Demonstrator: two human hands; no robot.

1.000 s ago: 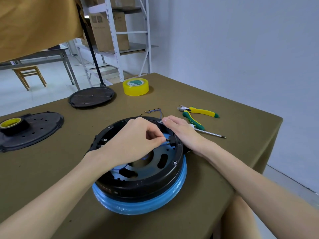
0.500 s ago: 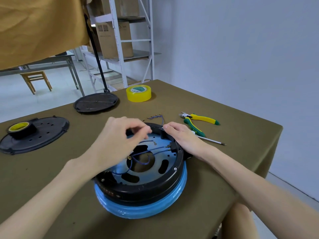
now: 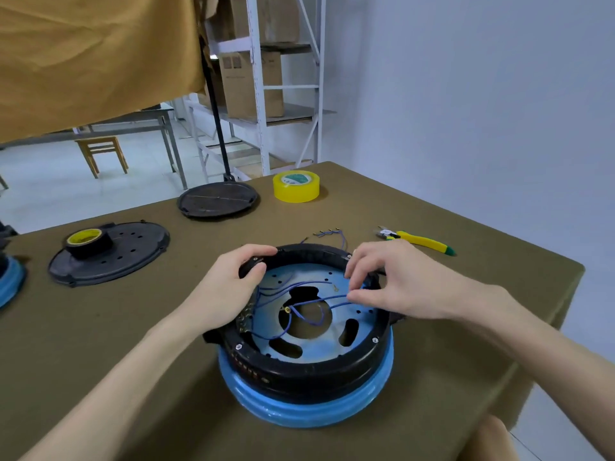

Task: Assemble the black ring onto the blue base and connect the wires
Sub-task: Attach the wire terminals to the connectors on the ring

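Observation:
The black ring [image 3: 309,371] sits on top of the blue base [image 3: 306,410] near the table's front edge. Inside it, several thin blue wires [image 3: 312,299] with small metal ends cross a blue perforated plate [image 3: 336,331]. My left hand [image 3: 226,291] grips the ring's far left rim, thumb inside, fingers over the top. My right hand [image 3: 396,284] reaches in from the right and pinches a blue wire between thumb and fingers. More loose wire ends [image 3: 327,232] lie just behind the ring.
On the olive table lie yellow-green pliers [image 3: 419,241] at right, a yellow tape roll [image 3: 296,186] at the back, a black round lid [image 3: 218,199], a black perforated disc [image 3: 109,257] carrying a black-yellow tape roll [image 3: 88,241], and another blue base [image 3: 10,284] at far left.
My left hand moved from the ring's middle to its far left rim and uncovered the wires. My right hand left the right rim and took a blue wire.

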